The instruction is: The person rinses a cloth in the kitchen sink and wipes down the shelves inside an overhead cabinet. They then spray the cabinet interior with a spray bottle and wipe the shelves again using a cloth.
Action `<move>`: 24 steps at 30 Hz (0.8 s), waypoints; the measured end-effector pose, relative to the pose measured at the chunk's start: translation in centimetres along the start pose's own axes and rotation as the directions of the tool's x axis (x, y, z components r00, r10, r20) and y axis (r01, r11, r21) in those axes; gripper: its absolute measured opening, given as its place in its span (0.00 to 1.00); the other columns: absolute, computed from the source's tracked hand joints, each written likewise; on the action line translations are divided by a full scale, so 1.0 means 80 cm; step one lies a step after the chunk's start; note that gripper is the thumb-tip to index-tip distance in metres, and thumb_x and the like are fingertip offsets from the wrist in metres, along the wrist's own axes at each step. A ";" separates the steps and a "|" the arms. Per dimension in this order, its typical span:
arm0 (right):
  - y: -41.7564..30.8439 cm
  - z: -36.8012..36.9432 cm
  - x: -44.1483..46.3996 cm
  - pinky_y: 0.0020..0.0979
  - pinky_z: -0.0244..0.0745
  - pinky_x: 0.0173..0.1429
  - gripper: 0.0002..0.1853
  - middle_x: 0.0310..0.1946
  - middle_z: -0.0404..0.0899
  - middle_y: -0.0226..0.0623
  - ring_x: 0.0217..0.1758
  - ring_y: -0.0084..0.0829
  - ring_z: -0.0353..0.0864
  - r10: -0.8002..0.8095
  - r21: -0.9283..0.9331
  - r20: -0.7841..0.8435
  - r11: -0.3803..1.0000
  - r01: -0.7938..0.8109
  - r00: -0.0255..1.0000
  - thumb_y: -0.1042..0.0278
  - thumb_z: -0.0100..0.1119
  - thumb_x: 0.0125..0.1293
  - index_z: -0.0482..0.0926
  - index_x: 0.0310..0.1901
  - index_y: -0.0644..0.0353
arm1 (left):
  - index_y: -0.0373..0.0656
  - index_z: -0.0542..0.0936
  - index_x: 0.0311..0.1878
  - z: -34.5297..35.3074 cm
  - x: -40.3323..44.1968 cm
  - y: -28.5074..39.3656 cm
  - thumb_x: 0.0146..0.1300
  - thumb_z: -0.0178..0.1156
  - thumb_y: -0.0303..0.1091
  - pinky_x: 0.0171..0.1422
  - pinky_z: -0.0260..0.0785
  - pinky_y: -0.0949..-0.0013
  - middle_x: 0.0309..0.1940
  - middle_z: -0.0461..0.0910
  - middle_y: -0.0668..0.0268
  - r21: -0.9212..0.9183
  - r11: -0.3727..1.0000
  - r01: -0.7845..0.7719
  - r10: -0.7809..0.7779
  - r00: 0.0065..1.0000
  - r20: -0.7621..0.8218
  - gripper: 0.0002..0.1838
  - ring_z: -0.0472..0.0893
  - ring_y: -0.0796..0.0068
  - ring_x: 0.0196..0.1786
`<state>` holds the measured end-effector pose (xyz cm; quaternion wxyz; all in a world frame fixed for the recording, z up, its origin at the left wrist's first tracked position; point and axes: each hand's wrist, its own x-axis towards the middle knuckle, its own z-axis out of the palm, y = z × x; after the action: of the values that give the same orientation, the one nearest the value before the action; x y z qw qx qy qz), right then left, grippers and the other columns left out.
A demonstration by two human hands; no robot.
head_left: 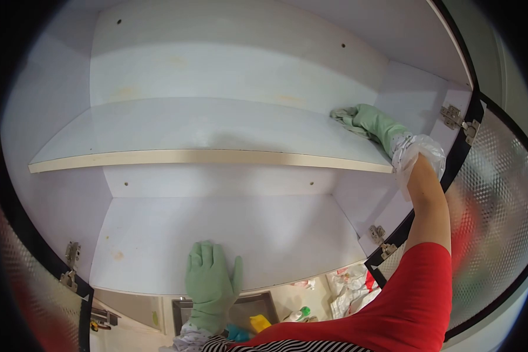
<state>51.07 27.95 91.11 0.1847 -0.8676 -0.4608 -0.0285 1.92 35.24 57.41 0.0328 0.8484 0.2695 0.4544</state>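
Note:
In a green rubber glove, my right hand (376, 123) reaches to the back right of the cabinet's middle shelf (211, 123). Its fingers are closed on a crumpled greenish-grey cloth (344, 117), which touches the shelf surface. My left hand (209, 278), gloved the same way, rests palm down at the front edge of the cabinet's bottom panel (152, 234). Its fingers lie stretched out with the thumb apart, and it holds nothing. Faint yellowish stains (118, 256) mark the bottom panel to its left.
Textured glass doors (493, 217) stand open on both sides, with metal hinges (452, 116) on the frame. Below the cabinet are a sink (258, 306), a yellow item (260, 322), a bottle with a green cap (299, 314) and crumpled plastic bags (352, 293).

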 end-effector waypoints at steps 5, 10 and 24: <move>-0.021 -0.018 -0.050 0.28 0.88 0.42 0.14 0.48 0.92 0.47 0.43 0.33 0.94 -0.118 0.842 -0.044 0.531 0.100 0.992 0.71 0.62 0.79 0.87 0.57 0.72 | 0.32 0.83 0.56 0.000 0.001 0.003 0.71 0.71 0.41 0.69 0.77 0.42 0.59 0.83 0.45 0.016 1.000 -0.016 0.016 1.000 -0.008 0.22 0.81 0.32 0.65; 0.025 -0.040 -0.041 0.34 0.87 0.46 0.22 0.48 0.91 0.45 0.44 0.36 0.92 0.160 0.709 -0.455 0.661 0.248 0.876 0.56 0.67 0.79 0.84 0.60 0.70 | 0.32 0.83 0.56 -0.006 0.000 0.005 0.71 0.71 0.40 0.68 0.77 0.43 0.59 0.83 0.46 0.018 1.000 -0.023 0.023 1.000 0.001 0.21 0.81 0.33 0.64; -0.020 -0.011 -0.039 0.33 0.74 0.78 0.44 0.66 0.85 0.36 0.68 0.34 0.83 0.087 -0.283 -0.018 0.955 -0.088 0.996 0.46 0.77 0.71 0.72 0.81 0.62 | 0.31 0.83 0.57 0.000 -0.002 -0.002 0.70 0.71 0.41 0.69 0.77 0.42 0.59 0.83 0.45 0.029 0.999 -0.021 0.022 0.999 -0.026 0.22 0.81 0.33 0.64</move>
<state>48.07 25.97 91.68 0.0609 -0.9046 -0.4125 -0.0884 1.77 35.28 57.21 0.0119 0.8455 0.2673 0.4620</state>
